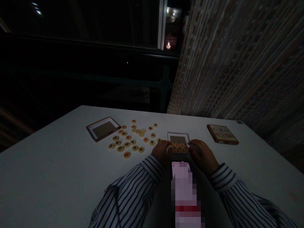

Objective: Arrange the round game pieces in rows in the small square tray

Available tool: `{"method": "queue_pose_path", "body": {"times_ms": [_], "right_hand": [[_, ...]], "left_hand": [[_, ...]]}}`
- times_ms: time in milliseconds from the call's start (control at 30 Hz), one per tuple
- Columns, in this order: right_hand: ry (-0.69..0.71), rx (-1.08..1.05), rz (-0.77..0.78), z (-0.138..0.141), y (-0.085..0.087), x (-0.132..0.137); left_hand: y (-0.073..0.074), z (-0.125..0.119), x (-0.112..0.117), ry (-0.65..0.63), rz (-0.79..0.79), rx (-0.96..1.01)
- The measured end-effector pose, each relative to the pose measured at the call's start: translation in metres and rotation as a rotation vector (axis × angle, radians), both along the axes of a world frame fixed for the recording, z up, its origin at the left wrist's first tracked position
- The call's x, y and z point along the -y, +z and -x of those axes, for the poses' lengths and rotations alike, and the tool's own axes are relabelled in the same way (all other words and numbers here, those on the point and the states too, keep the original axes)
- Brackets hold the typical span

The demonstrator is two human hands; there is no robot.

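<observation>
My left hand (162,151) and my right hand (201,155) rest at the near edge of a small open box tray (178,138) on the white table (59,164). Both hands curl over a row of round wooden game pieces (177,145) lying in the tray, fingers pressed on them. Several more round pieces (133,139) with dark and red marks lie scattered on the table to the left of the tray. Both sleeves are striped.
A flat brown-rimmed box lid (103,128) lies left of the loose pieces. A closed printed box (222,134) sits at the right. A lit phone (180,167) stands just below my hands. A textured wall rises at the right; the background is dark.
</observation>
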State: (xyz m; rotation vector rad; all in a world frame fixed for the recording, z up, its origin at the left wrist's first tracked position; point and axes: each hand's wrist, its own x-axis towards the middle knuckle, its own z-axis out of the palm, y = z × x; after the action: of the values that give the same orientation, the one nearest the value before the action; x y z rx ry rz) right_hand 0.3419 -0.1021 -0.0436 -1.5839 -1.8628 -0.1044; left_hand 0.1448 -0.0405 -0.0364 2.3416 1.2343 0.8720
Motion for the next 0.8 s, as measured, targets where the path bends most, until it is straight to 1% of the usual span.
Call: {"method": "queue_pose_path", "body": {"times_ms": [133,233,400,533,633,700,800], "right_hand": [[-0.007,-0.015,-0.021,0.002,0.002,0.001],[-0.005,-0.019,-0.028,0.003,0.006,0.001],[-0.011,-0.064,-0.027,0.008,0.02,0.0],[-0.037,-0.09,0.019,0.015,0.039,-0.002],[0.021,-0.061,0.063,0.025,0.054,-0.007],[0.067,-0.024,0.095,0.034,0.064,-0.013],[0.123,0.03,0.153,0.053,0.076,-0.025]], "left_hand": [[0.009,0.003,0.0,0.032,-0.024,0.067],[0.017,0.007,0.001,0.053,-0.013,0.12],[0.031,0.023,0.0,0.074,-0.029,0.179],[0.042,0.049,-0.01,0.102,-0.022,0.182],[0.046,0.074,-0.026,0.126,0.005,0.177],[0.047,0.093,-0.04,0.148,0.039,0.184],[0.044,0.12,-0.058,0.216,0.043,0.219]]}}
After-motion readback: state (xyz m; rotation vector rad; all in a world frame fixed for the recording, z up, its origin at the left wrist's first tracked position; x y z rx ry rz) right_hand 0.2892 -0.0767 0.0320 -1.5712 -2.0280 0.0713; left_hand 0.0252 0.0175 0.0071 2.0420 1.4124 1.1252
